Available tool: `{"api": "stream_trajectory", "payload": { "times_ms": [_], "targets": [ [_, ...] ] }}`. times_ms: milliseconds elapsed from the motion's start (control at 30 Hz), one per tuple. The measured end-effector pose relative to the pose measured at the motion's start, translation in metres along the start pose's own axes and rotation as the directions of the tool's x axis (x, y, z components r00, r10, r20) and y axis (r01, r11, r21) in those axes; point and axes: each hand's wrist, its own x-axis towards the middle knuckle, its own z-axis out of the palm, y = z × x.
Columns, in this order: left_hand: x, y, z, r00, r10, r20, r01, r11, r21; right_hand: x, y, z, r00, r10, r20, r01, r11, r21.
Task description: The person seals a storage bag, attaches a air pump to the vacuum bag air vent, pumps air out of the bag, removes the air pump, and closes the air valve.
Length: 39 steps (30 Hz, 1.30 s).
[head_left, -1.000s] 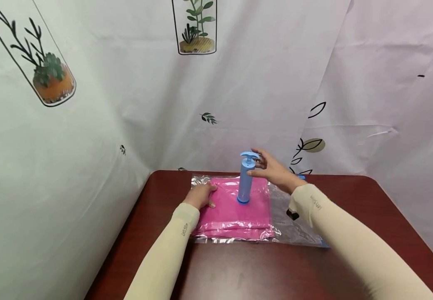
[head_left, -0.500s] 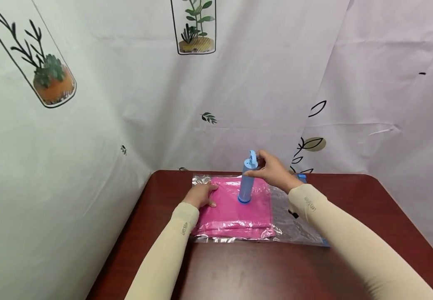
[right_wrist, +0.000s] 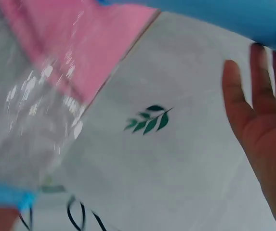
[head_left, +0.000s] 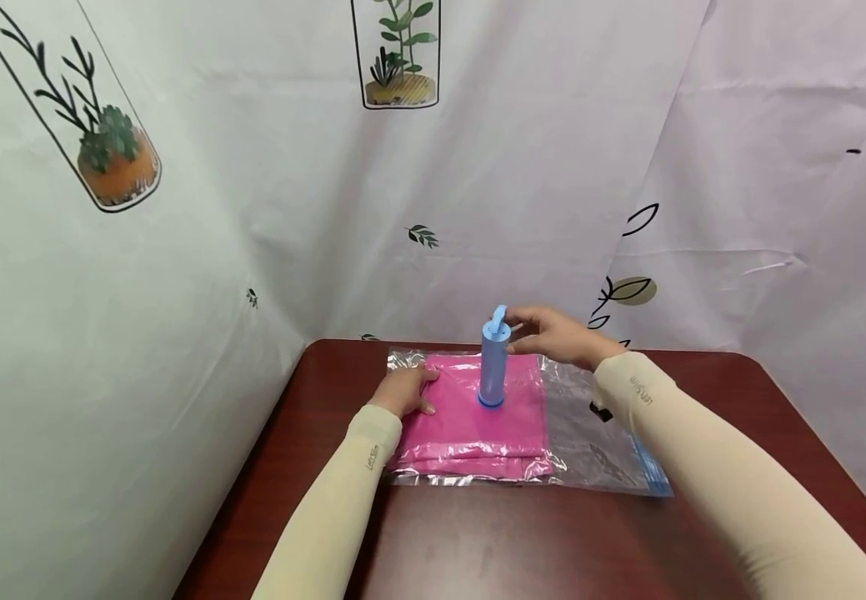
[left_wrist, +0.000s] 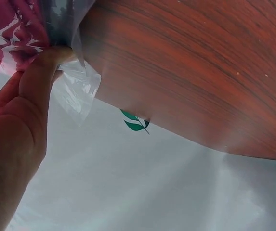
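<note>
Though in bag, cloth visible.

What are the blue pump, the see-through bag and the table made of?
Blue pump: probably hard plastic; smooth, with a moulded look.
See-through bag: likely thin plastic film; it's clear, shiny and wrinkly.
Table: wood or a wood-look surface, I can't tell which; red-brown with dark grain lines and a soft shine.

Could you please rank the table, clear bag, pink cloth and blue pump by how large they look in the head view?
Largest to smallest:
1. Table
2. Clear bag, counting the part over the cloth
3. Pink cloth
4. Blue pump
</note>
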Motion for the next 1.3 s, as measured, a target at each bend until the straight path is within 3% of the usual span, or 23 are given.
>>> {"api": "stream_trajectory", "payload": {
  "times_ms": [100,300,433,600,700,800,900,1000,1133,1233,1300],
  "targets": [
    [0.002,0.001,0.000,1.000,0.004,0.016,-0.004,1.000,-0.019,-0.001,0.002,0.005,1.000,-0.001,-0.022,-0.001,0.998,-0.059],
    [0.004,0.004,0.000,1.000,-0.023,0.002,0.023,1.000,0.017,0.009,-0.005,0.024,0.999,-0.022,-0.027,0.021,1.000,-0.014],
    [0.003,0.005,0.002,1.000,-0.007,0.020,0.007,1.000,0.009,0.015,-0.012,0.032,0.999,-0.036,-0.036,0.036,0.999,-0.009],
    [0.002,0.004,0.003,0.999,-0.009,0.034,0.009,1.000,0.000,0.014,-0.007,0.030,0.996,0.012,-0.090,-0.010,1.000,0.021],
    [0.000,0.004,0.000,1.000,-0.024,0.016,0.023,0.999,0.022,0.015,-0.003,0.031,0.978,0.045,-0.203,-0.060,0.996,-0.070],
    [0.000,0.004,-0.002,1.000,-0.027,0.005,0.027,0.999,0.022,0.017,0.001,0.036,0.943,0.043,-0.330,-0.113,0.974,-0.196],
    [0.000,0.005,-0.004,1.000,-0.026,0.008,0.026,1.000,0.011,0.019,0.002,0.039,0.923,0.043,-0.383,-0.147,0.958,-0.246],
    [0.001,0.004,-0.004,1.000,-0.021,0.023,0.021,1.000,0.003,0.020,0.003,0.039,0.941,0.057,-0.332,-0.130,0.971,-0.201],
    [0.001,0.002,-0.004,1.000,-0.003,0.013,0.003,1.000,0.025,0.017,0.006,0.031,0.984,0.037,-0.173,-0.036,0.999,0.007],
    [0.002,0.002,-0.001,1.000,0.006,-0.007,-0.005,0.998,0.062,0.014,0.010,0.025,0.996,0.010,-0.087,0.000,0.994,0.107],
    [0.003,0.002,0.000,1.000,0.012,-0.009,-0.011,0.997,0.072,0.012,0.011,0.024,0.997,0.017,-0.081,-0.008,0.995,0.101]
  ]
}}
